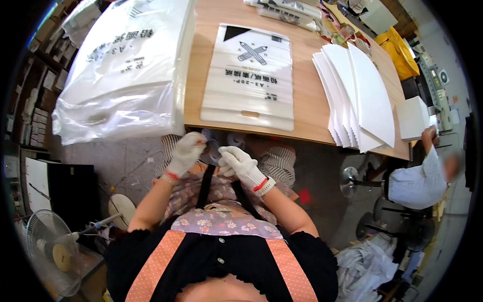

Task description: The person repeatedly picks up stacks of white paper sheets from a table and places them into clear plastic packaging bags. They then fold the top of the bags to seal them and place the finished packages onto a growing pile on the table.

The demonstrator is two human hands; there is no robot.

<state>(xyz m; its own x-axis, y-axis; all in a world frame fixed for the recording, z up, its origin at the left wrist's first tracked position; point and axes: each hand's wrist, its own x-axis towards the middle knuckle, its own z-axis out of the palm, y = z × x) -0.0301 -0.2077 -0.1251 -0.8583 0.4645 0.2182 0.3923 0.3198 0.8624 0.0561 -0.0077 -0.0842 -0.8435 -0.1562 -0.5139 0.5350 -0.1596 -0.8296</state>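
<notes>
My left hand (187, 152), in a white glove with a red cuff, is closed in front of the table's near edge. Its fingertips are pressed together, and anything in them is too small to make out. Close by on the right, my right hand (239, 162) wears a matching glove, its fingers curled in. What it may hold is hidden. Both hands hover above my lap, apart from each other. Beyond them a clear printed plastic bag (246, 103) lies flat on the wooden table (302, 118), its handle slot toward me.
A tall pile of clear printed bags (121, 95) covers the table's left. Fanned white paper sheets (370, 100) lie at its right, and packed rolls (289, 15) at the back. A fan (55, 251) stands lower left. Another person (417, 181) sits at right beside a white box (412, 118).
</notes>
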